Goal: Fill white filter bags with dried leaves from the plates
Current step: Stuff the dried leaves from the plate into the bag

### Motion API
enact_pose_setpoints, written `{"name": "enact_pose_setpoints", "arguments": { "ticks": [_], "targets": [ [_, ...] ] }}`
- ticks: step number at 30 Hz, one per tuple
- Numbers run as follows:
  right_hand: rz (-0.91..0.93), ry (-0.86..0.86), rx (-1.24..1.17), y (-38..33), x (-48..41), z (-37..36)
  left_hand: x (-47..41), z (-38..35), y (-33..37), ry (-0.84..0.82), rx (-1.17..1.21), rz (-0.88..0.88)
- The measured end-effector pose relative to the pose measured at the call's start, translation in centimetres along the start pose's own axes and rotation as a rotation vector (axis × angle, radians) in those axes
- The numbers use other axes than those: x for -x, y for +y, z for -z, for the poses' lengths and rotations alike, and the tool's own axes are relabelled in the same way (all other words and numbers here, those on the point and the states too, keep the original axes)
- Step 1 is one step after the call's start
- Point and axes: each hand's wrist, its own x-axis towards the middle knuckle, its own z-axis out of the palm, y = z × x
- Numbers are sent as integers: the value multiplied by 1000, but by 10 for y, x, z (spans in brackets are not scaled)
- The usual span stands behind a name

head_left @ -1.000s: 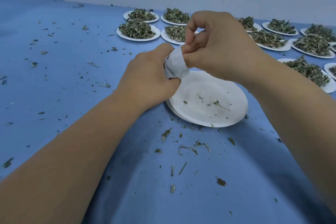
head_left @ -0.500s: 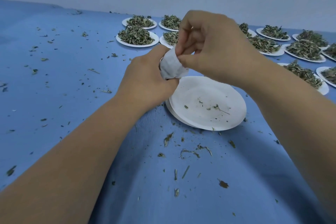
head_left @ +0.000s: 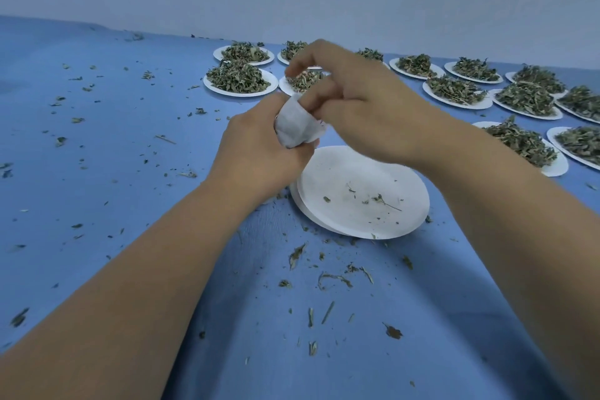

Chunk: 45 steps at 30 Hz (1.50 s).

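Our left hand [head_left: 259,153] grips the white filter bag [head_left: 297,125], hiding its base, over the near-empty plate [head_left: 341,172] at its 10 o'clock edge. Blurred fingers of our right hand [head_left: 363,104] meet the bag's mouth; we cannot tell if they pinch it. The index finger has lifted since before.

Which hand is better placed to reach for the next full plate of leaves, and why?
Right, probably. The left hand grips the filter bag; the right hand only fingers its top and lies nearer the full plate on the right.
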Motion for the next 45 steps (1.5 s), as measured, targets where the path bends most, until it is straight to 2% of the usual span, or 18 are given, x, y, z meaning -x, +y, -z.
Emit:
{"name": "enact_pose_setpoints", "arguments": {
  "ticks": [3, 5, 9, 16, 23, 29, 39, 45],
  "targets": [
    [-35, 122, 1, -2, -4, 6, 0, 2, 1, 40, 3, 5],
    [-8, 152, 81, -6, -2, 0, -2, 3, -1, 61, -11, 19],
    [29, 341, 109, -5, 6, -2, -5, 3, -4, 102, -11, 35],
    [28, 291, 142, 2, 20, -24, -5, 2, -4, 122, 8, 59],
    [42, 396, 220, 4, 23, -29, -3, 4, -1, 146, 34, 93],
    [115, 322, 308, 8, 29, -39, -5, 4, -2, 134, 22, 122],
    [113, 251, 162, 9, 25, -47, 5, 4, 6, 47, 77, 66],
    [98, 243, 213, 11, 25, -47, 6, 5, 7, 54, 51, 82]
  ]
}}
